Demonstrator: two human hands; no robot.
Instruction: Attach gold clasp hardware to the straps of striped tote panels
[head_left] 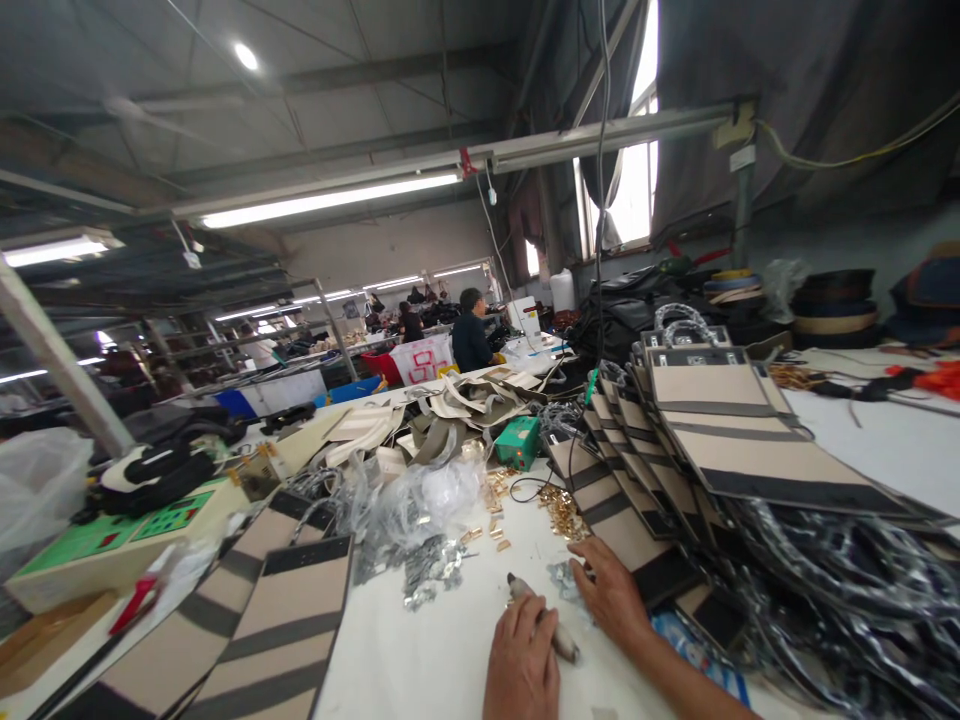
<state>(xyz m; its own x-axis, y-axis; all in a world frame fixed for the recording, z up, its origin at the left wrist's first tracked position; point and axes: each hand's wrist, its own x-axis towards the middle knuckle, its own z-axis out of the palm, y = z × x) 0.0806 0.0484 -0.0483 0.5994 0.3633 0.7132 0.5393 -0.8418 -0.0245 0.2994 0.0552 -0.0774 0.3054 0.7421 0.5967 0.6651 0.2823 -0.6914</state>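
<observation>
My left hand (523, 655) lies over a grey, stubby tool with a dark tip (564, 640), its fingers curled on it; the tool's exact kind is unclear. To its right, my right hand (613, 590) reaches over the white table, thumb and forefinger slightly apart, with nothing visible between them. Small silver metal plates (562, 578) lie by those fingertips. Just beyond them is a heap of gold-coloured metal pieces (562, 512). Striped beige-and-black bag panels (615, 500) are stacked close to my right hand.
Left stand more striped panels (281, 620) and a pile of silver plates (435, 570). Clear plastic wrap (427, 500), a green box (517, 443) and strap pieces (442, 405) lie farther back. Wrapped handles (840, 580) crowd the right. A person (470, 335) sits in the distance.
</observation>
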